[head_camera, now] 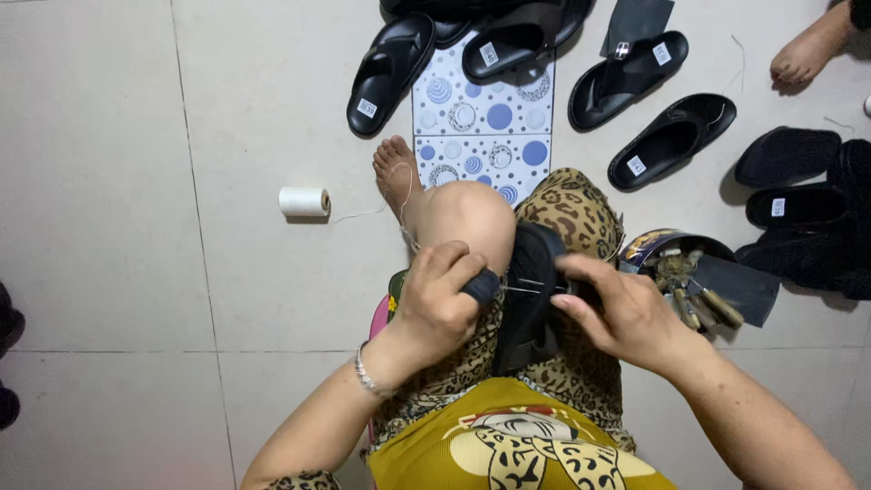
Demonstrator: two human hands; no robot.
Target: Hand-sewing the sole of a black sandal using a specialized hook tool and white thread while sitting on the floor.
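Head view, frame centre: left hand (440, 295) clenched on black awl handle (481, 287), its metal needle (526, 290) poking into black sandal (531, 299) held on lap. Right hand (617, 308) grips sandal's right edge w/ fingers. White thread spool (304, 201) on floor, left of bare foot (396, 172). Tool tin (676, 249) just right of sandal.

Pale tiled floor (109, 181) carries: white thread spool (304, 201), blue-dotted patterned tile (481, 122), several black slip-on sandals (670, 141) around it, round tin of wooden-handled tools (680, 263), dark fuzzy slippers (798, 218) at right.
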